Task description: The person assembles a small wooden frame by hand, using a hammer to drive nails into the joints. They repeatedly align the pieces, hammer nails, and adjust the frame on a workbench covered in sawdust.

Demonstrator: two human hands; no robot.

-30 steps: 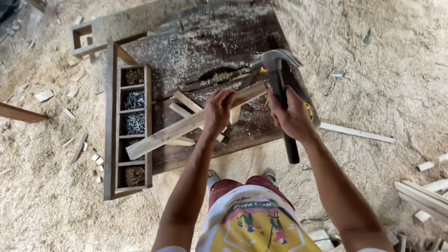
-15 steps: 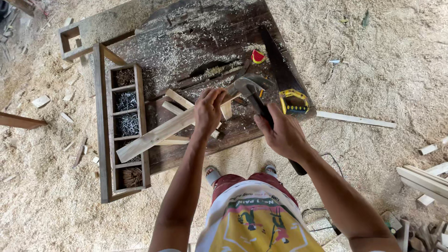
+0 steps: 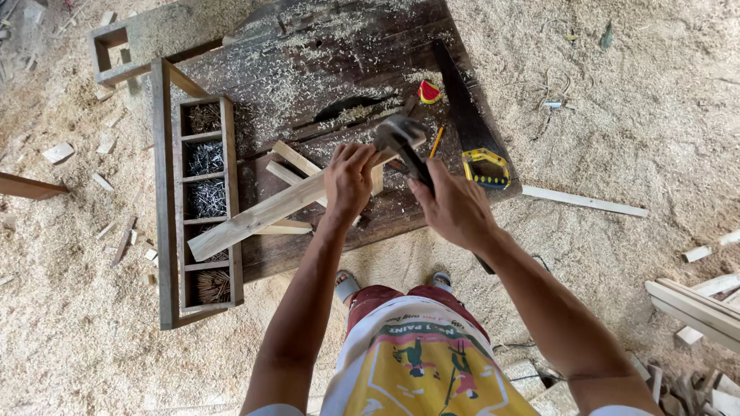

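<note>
Nails fill the wooden tray [image 3: 163, 231]; left hand [image 3: 348, 179] grips slat [image 3: 254, 218], right hand [image 3: 455, 206] hammer [image 3: 401, 139].

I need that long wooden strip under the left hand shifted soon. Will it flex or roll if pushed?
The wooden strip looks stiff: straight, squared timber. Its flat faces should slide, not roll. The sawdust-covered workbench may let it skid once the left hand lifts.
</note>
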